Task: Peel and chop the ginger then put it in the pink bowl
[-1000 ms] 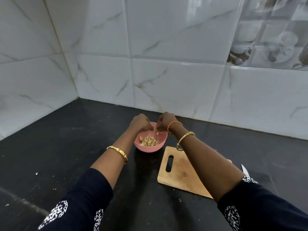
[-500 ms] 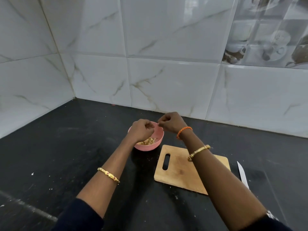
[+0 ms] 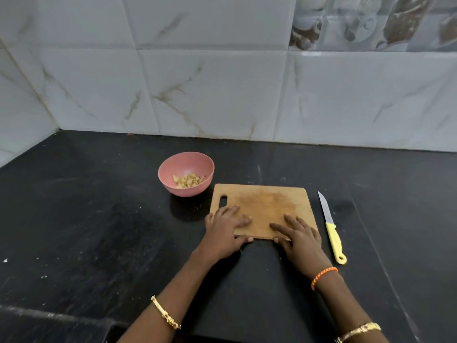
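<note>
The pink bowl [image 3: 170, 169] stands on the black counter with chopped ginger pieces [image 3: 188, 181] piled in its bottom. To its right lies a wooden cutting board [image 3: 267, 201], bare on top. My left hand [image 3: 226, 231] rests flat on the board's near left corner, fingers straight, thumb at the front edge. On the near right part of the board my right hand [image 3: 300, 237] lies flat in the same way. Neither hand holds anything.
A knife [image 3: 330, 225] with a yellow handle lies on the counter just right of the board, blade pointing away. The black countertop [image 3: 86, 219] runs back to a white tiled wall [image 3: 222, 90] and a corner at the left.
Both hands have come back from above the pink bowl and now lie flat on the near edge of the cutting board. The camera has tilted down and closer.
</note>
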